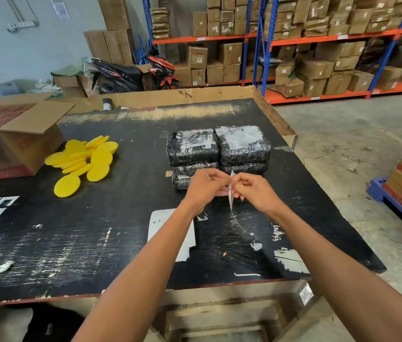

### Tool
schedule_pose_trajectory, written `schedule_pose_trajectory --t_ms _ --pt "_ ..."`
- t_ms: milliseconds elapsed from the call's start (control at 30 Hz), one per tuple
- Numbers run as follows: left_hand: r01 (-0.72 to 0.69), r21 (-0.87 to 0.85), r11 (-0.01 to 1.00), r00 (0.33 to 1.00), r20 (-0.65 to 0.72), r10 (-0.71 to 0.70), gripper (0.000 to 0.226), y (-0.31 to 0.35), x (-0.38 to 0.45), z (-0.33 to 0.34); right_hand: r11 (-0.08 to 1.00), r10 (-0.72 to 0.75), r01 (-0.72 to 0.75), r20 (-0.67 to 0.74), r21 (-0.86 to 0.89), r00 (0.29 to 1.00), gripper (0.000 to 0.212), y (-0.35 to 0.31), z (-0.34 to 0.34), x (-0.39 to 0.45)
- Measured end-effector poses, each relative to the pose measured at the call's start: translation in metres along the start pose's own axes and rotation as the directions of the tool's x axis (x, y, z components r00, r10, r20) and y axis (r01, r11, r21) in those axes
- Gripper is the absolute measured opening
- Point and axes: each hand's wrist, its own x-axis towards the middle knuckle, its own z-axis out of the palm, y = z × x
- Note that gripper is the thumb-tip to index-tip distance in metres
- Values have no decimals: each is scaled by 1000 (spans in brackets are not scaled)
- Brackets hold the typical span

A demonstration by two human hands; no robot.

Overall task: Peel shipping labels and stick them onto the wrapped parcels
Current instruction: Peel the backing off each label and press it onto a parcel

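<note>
Several black wrapped parcels [219, 149] sit stacked at the middle of the black table [71, 243]; the two on top carry white labels. Just in front of the stack, my left hand [205, 187] and my right hand [254, 191] both pinch a white shipping label [231, 193], which I see edge-on between my fingertips. A thin strip of its backing curls down from it toward the table. A pile of white label sheets [160, 225] lies flat under my left forearm, partly hidden by it.
Several yellow round pads [84, 161] lie at the left beside an open cardboard box [27, 141]. A cardboard wall [195, 95] lines the table's far edge. Shelves of cartons [318, 45] and a motorbike [131, 72] stand behind. A blue pallet [392, 201] is at right.
</note>
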Motion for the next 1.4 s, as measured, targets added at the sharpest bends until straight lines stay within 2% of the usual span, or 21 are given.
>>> schedule_pose_trajectory --t_ms 300,433,567,667,767,867,933,1067,1200,1400 --pt "69 -108 992 989 -121 -82 11 -1 3 7 987 -9 -2 -70 -162 997 13 -2 1 -1" --pt "74 -166 983 977 -185 -105 11 -5 4 9 986 -18 2 -97 -168 995 13 0 -1 -1" --pt "122 -361 925 953 -216 -211 10 -6 4 8 992 16 -34 -150 -121 989 19 8 -3 2" --pt "167 -489 856 930 -209 -301 10 -7 4 10 992 38 -54 -140 -113 989 12 11 -3 3" --pt "146 -479 866 941 -202 -271 5 -9 3 10 997 71 -74 -102 -25 992 12 8 -3 5" --pt "114 -467 877 965 -157 -209 9 -11 1 7 995 77 -70 -109 66 991 25 2 -1 9" --pt "110 -456 883 974 -126 -186 10 -12 0 6 997 69 -66 -111 32 991 30 -2 2 12" --pt "97 -471 877 981 -102 -163 10 -13 -2 4 998 55 -60 -153 -27 987 18 -6 7 16" --pt "64 -505 861 982 -120 -144 24 -11 -2 7 995 87 -94 -202 -24 975 12 -5 16 20" --pt "15 -483 875 969 -209 -133 19 -10 1 9 996 82 -85 -135 -18 987 12 -3 20 22"
